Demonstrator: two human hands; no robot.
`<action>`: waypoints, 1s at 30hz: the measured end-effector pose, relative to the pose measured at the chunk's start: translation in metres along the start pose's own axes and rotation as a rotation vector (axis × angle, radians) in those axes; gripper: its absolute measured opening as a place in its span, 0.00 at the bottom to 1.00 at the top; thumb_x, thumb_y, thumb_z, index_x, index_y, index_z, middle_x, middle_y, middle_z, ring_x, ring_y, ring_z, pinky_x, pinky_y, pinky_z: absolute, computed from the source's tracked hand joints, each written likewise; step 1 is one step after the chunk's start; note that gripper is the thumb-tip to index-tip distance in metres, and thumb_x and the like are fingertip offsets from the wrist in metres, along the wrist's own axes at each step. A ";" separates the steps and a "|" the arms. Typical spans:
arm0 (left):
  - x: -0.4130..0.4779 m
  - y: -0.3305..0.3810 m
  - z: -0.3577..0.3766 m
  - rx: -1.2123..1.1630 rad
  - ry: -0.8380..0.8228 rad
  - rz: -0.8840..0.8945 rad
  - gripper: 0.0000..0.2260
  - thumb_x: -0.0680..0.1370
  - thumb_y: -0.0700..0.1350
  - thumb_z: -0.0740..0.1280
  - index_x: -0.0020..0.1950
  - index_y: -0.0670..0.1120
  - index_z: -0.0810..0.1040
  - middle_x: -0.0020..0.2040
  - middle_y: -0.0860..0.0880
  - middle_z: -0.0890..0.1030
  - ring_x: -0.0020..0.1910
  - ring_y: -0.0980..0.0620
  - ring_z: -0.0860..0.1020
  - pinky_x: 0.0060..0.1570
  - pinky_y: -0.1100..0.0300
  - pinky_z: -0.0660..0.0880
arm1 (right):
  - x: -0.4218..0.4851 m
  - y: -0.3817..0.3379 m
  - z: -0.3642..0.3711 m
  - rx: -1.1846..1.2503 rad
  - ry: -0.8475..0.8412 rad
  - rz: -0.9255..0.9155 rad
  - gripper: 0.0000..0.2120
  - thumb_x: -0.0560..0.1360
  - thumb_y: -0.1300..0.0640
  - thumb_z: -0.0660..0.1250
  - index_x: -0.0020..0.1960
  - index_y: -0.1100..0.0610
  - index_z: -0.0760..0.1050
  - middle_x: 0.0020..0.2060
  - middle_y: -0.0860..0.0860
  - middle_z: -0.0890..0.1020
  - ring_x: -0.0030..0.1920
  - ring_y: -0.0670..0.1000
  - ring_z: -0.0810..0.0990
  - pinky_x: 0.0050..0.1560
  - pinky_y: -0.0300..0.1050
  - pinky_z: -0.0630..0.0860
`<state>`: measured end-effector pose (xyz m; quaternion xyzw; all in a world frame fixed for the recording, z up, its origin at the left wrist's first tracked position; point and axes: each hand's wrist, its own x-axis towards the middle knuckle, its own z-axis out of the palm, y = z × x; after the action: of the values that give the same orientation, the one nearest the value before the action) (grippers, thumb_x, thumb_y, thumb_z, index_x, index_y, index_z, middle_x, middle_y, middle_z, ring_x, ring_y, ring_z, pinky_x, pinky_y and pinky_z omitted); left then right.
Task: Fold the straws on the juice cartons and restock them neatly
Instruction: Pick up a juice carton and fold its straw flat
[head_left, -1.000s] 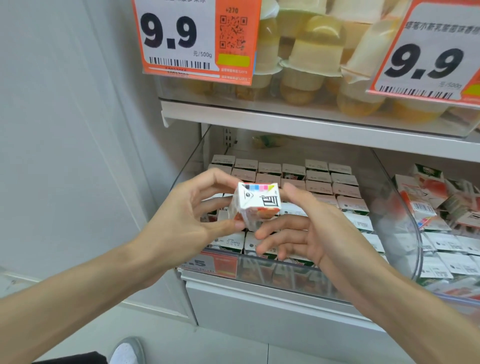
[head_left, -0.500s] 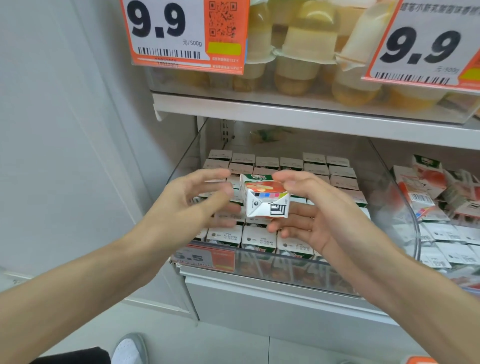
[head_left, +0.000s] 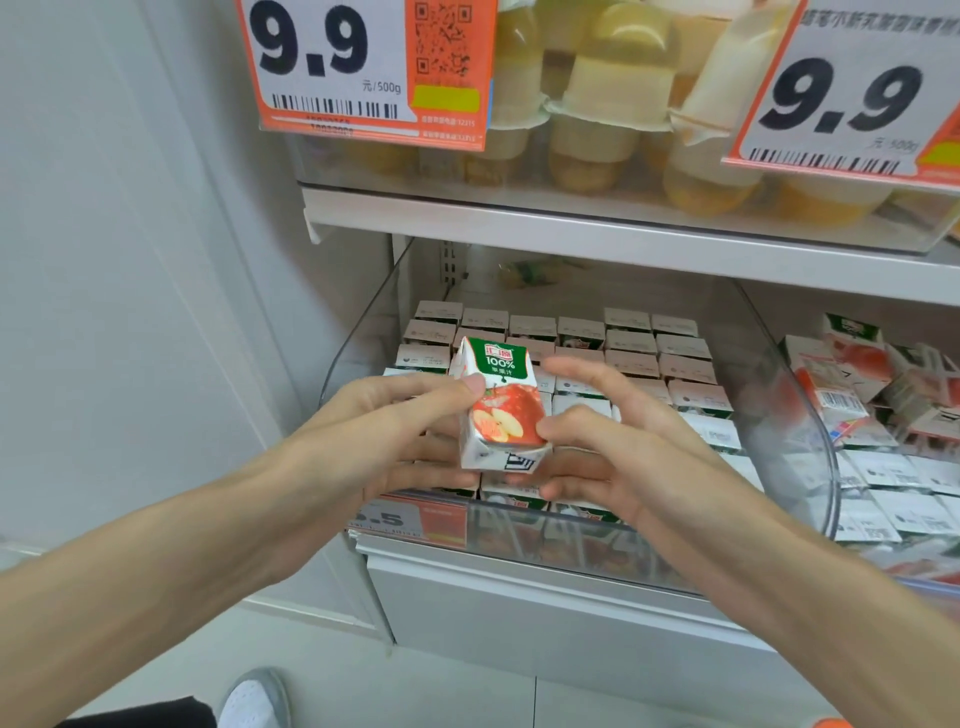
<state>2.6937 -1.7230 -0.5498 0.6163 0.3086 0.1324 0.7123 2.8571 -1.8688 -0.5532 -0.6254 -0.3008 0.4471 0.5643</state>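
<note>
A small apple juice carton (head_left: 500, 410), white with a green top and a red apple picture, stands upright between both hands above the clear shelf bin (head_left: 810, 467). My left hand (head_left: 374, 441) grips its left side, thumb on the front face. My right hand (head_left: 602, 447) holds its right side, thumb at the lower front edge and fingers under the base. Its straw is not visible. Rows of the same cartons (head_left: 628, 358) fill the bin behind it.
A second bin of jumbled cartons (head_left: 883, 415) lies to the right. On the shelf above (head_left: 571, 234) stand jelly cups (head_left: 597, 104) behind orange 9.9 price tags (head_left: 363, 67). A white wall (head_left: 130, 260) is on the left and my shoe (head_left: 254, 701) is on the floor.
The carton has been turned in my hands from its bottom flap facing me to its front face upright. Both hands shifted slightly with it.
</note>
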 end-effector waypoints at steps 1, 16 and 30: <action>-0.002 -0.001 0.001 0.018 0.024 0.030 0.22 0.71 0.58 0.76 0.61 0.48 0.87 0.52 0.44 0.90 0.47 0.49 0.89 0.44 0.62 0.84 | 0.001 0.000 0.001 -0.016 0.005 0.013 0.22 0.72 0.50 0.79 0.64 0.41 0.80 0.51 0.55 0.90 0.48 0.55 0.88 0.52 0.46 0.83; -0.007 0.000 0.001 0.159 -0.111 0.077 0.17 0.83 0.57 0.66 0.71 0.55 0.80 0.60 0.53 0.88 0.61 0.53 0.86 0.64 0.56 0.80 | 0.003 0.002 0.001 -0.142 -0.041 0.034 0.21 0.72 0.44 0.73 0.63 0.51 0.82 0.51 0.50 0.90 0.57 0.55 0.87 0.56 0.50 0.81; -0.010 -0.001 -0.002 0.049 -0.273 0.188 0.24 0.80 0.50 0.76 0.73 0.67 0.76 0.74 0.53 0.79 0.73 0.52 0.78 0.67 0.58 0.78 | 0.004 0.005 -0.008 -0.204 0.032 -0.294 0.29 0.71 0.61 0.82 0.65 0.38 0.82 0.65 0.42 0.83 0.65 0.46 0.83 0.66 0.54 0.79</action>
<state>2.6849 -1.7271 -0.5479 0.6722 0.1528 0.1059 0.7167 2.8652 -1.8700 -0.5595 -0.6359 -0.4236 0.3169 0.5620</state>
